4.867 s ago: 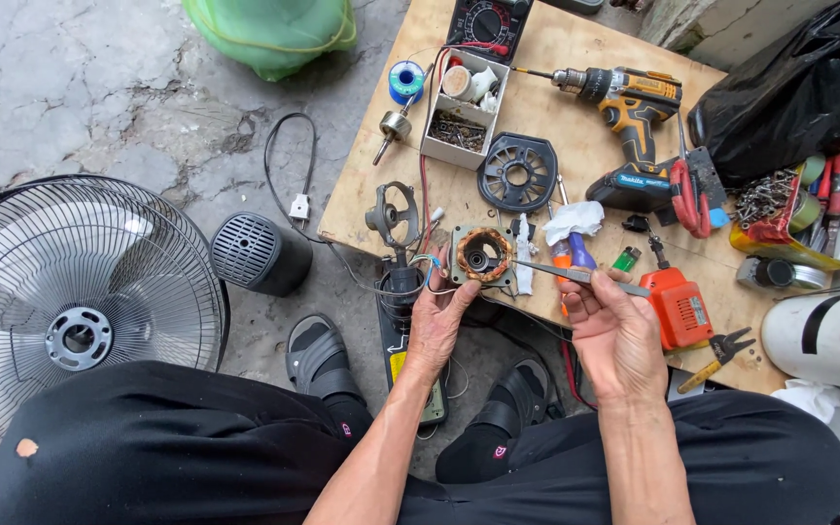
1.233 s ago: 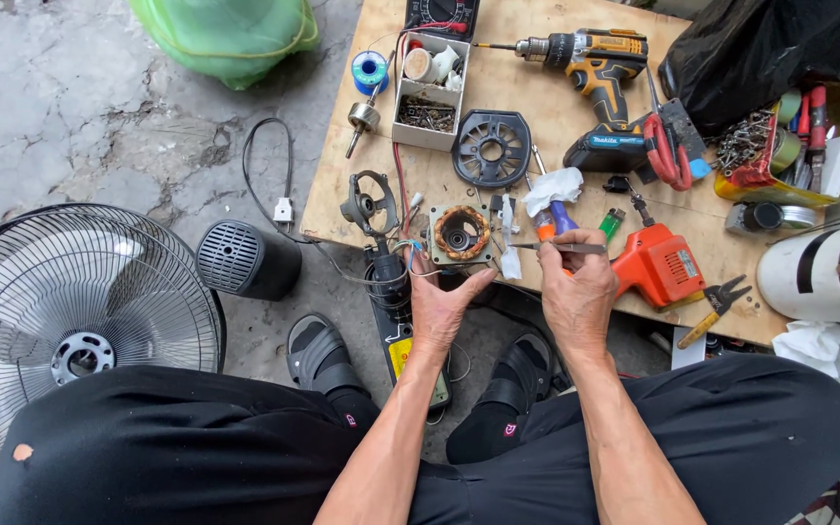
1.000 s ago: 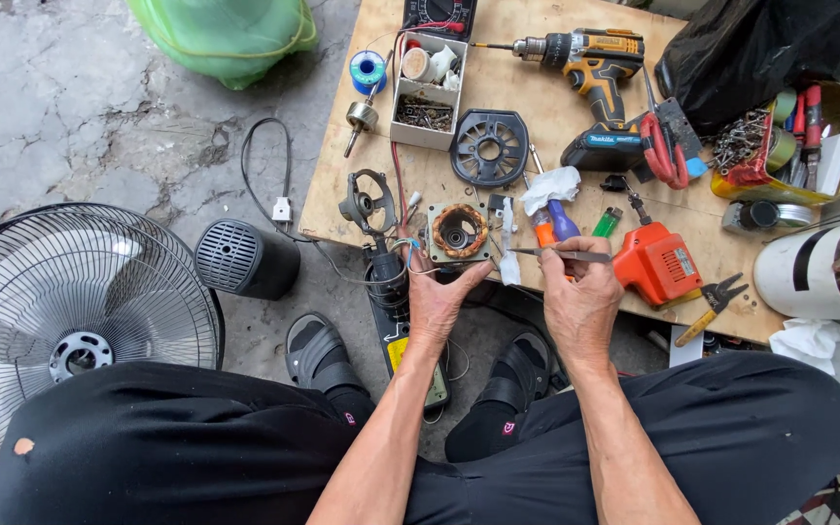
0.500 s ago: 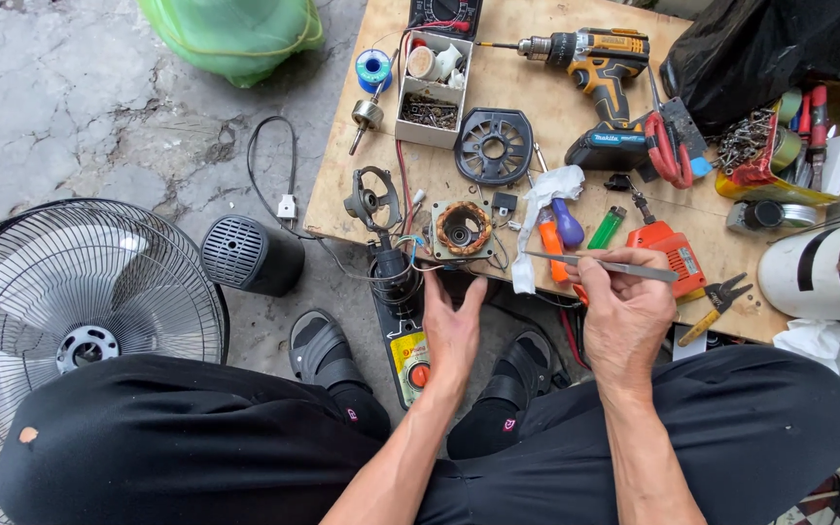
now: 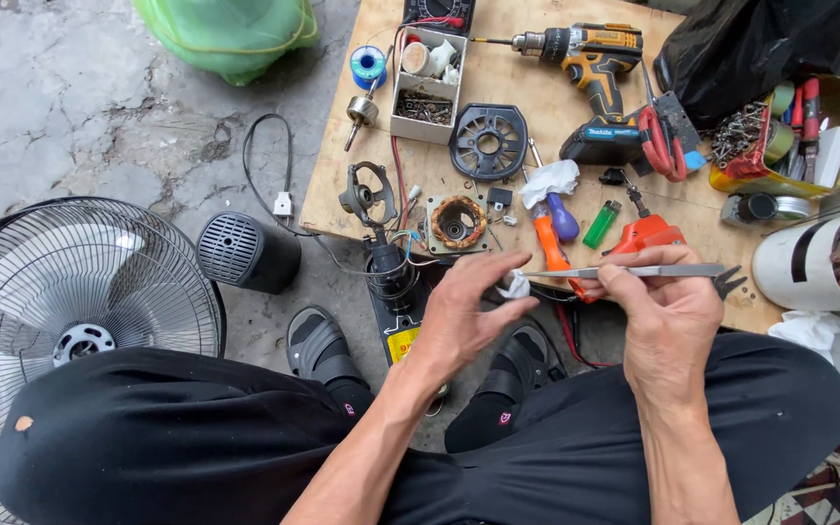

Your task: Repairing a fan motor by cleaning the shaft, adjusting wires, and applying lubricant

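Nearest the camera, two black-clad legs are seen crossed, with sandalled feet resting on the concrete floor (image 5: 80, 107). Above the knees, the left hand (image 5: 464, 316) is held half open, its fingertips pinched around a small white wad (image 5: 515, 285). The right hand (image 5: 663, 306) is closed around a pair of metal tweezers (image 5: 624, 272), held level, whose tip is brought right up to the wad; whether they touch cannot be told. Both hands are held just short of the near edge of the wooden worktop (image 5: 342, 175).

To the left, on the floor, a fan guard with blades (image 5: 70, 311) and a black motor cover (image 5: 245, 253) are seen. Just beyond the hands, on the worktop, a copper-wound stator (image 5: 458, 222) is lying flat, with a metal motor bracket (image 5: 367, 192) beside it on the left and an orange-handled screwdriver (image 5: 548, 243) and a green lighter (image 5: 601, 224) on the right. Further back, a round black grille piece (image 5: 488, 143), a small box of parts (image 5: 424, 92) and a yellow cordless drill (image 5: 585, 58) are laid out. At the far left, a green bag (image 5: 230, 34) is seen on the floor.
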